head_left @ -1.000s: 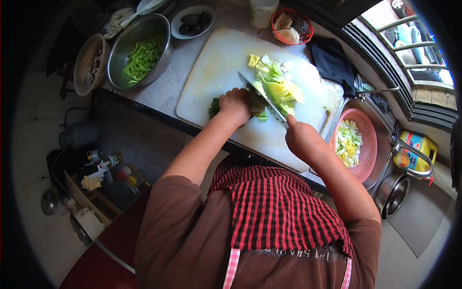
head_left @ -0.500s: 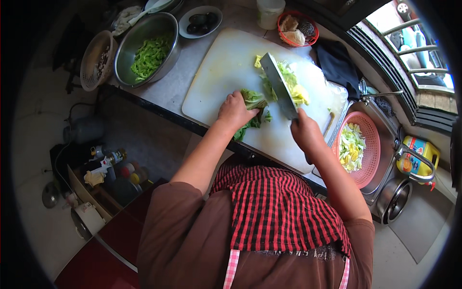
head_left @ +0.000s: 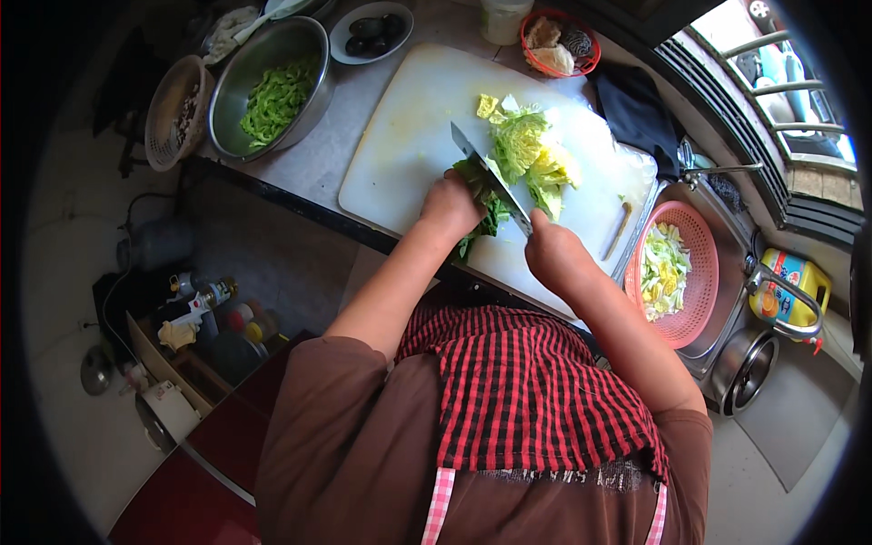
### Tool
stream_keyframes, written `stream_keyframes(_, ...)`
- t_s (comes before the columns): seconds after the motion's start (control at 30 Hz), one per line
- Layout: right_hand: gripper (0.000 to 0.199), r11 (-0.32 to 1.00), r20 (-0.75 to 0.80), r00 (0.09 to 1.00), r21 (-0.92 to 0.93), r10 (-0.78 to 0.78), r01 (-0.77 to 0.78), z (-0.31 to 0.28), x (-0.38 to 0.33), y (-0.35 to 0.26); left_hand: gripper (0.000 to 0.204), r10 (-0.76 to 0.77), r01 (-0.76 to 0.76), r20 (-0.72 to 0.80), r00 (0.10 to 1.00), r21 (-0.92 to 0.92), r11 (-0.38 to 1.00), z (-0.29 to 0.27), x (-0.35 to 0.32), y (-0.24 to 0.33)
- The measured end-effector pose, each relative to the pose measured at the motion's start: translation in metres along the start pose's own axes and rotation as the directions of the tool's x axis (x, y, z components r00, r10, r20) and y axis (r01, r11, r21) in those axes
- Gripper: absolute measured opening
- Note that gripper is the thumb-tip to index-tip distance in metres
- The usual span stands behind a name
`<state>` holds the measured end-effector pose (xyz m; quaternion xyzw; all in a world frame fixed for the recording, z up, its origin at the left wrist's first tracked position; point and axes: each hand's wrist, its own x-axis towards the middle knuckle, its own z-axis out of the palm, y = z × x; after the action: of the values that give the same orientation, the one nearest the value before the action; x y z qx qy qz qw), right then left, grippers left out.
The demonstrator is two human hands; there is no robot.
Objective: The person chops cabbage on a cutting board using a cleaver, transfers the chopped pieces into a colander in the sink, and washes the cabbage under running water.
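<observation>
On a large white cutting board, my left hand is closed around a bunch of leafy greens near the board's front edge. My right hand grips the handle of a cleaver. The blade slants from upper left to lower right, tight against the bunch beside my left fingers, and hides part of the leaves. Whether the edge has gone into them I cannot tell. Just right of the blade lies a loose heap of cut yellow-green leaves.
At right, a pink colander of cut leaves sits in the sink. A steel bowl of green strips stands left, by a plate of dark oval things. Behind the board are a red basket and black cloth.
The cleaver has moved left, from over the cut leaves to the bunch, and its blade has turned more edge-on. My right hand moved left with it; my left hand shifted slightly right.
</observation>
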<state>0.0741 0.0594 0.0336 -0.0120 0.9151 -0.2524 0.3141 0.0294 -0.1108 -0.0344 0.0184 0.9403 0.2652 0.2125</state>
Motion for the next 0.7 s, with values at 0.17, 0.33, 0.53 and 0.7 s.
stream_keyframes(0.17, 0.014, 0.998, -0.022, 0.998, 0.029, -0.054, 0.054, 0.023, 0.026, 0.005, 0.048, -0.094, 0.097, -0.026, 0.995, 0.163, 0.982, 0.015, 0.005, -0.009)
stream_keyframes(0.33, 0.013, 0.941, -0.16, 0.987, 0.333, -0.008, 0.062, 0.03, 0.025, 0.026, 0.05, 0.087, -0.073, -0.032, 0.996, 0.299, 0.951, 0.007, 0.005, -0.008)
stream_keyframes(0.53, 0.012, 0.976, -0.307, 0.943, 0.131, -0.126, 0.173, 0.0, -0.014, 0.033, 0.049, 0.394, -0.303, -0.207, 0.896, 0.363, 0.881, -0.012, -0.002, -0.007)
stream_keyframes(0.7, 0.011, 0.985, -0.194, 0.971, 0.073, -0.139, 0.155, -0.031, -0.041, 0.011, 0.041, 0.5, -0.469, -0.386, 0.775, 0.18, 0.865, -0.014, -0.011, -0.021)
